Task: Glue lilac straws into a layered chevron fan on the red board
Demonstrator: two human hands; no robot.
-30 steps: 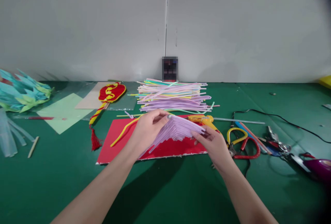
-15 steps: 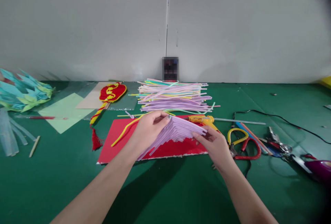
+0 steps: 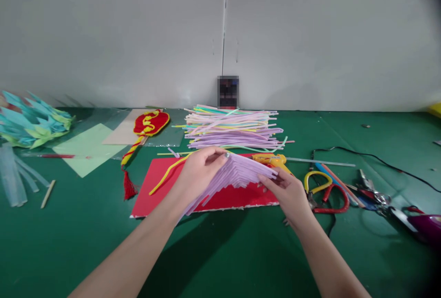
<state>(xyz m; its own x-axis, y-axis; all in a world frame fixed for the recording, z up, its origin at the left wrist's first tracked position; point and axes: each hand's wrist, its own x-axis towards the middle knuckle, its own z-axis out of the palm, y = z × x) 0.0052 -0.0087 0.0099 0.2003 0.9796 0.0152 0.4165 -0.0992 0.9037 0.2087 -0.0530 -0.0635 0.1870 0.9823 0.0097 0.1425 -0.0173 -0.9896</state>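
Note:
Between my hands is a piece of bent lilac pipe cleaners, lying side by side in a V-shaped, ridged panel. My left hand grips its upper left part near the bend, thumb on top. At its right end my right hand pinches the tips between thumb and fingers. The panel is held above a red board with a ragged white front edge. A yellow pipe cleaner lies curved on the board, partly behind my left hand. A yellow glue gun rests just behind my right hand.
Behind the board lies a pile of pastel pipe cleaners. To the right are red-and-yellow-handled pliers, scissors and a black cord. Leftward are a red-and-yellow fan ornament, green paper and a blue-green paper flower.
The whole view has shifted very slightly. Both hands keep the same hold on the lilac pipe cleaners, whose panel has tilted only a little.

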